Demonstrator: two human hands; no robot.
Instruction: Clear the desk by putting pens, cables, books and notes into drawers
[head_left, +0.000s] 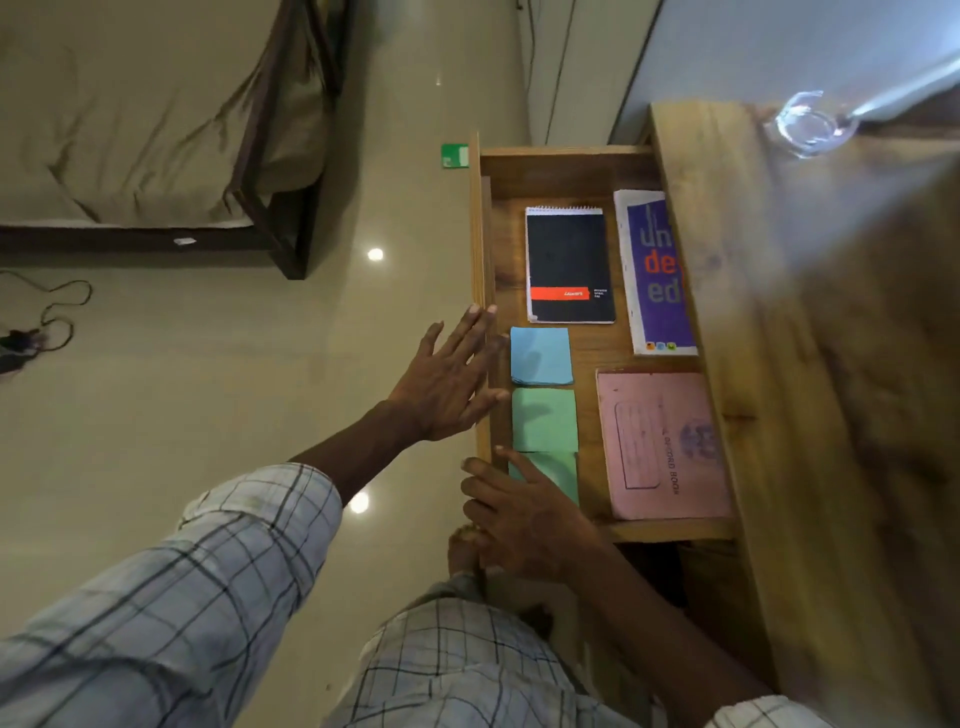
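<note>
Both hands press flat, fingers spread and gripping nothing, on the open drawer's (566, 161) front edge: left hand (452, 382) mid-edge, right hand (524, 519) at the near corner (partly over green notes (545, 421)); books (569, 265) lie inside.

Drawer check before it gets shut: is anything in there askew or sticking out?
Nothing stands out. The black spiral pad, purple book, pink record book and blue and green notes lie flat inside the drawer.
</note>
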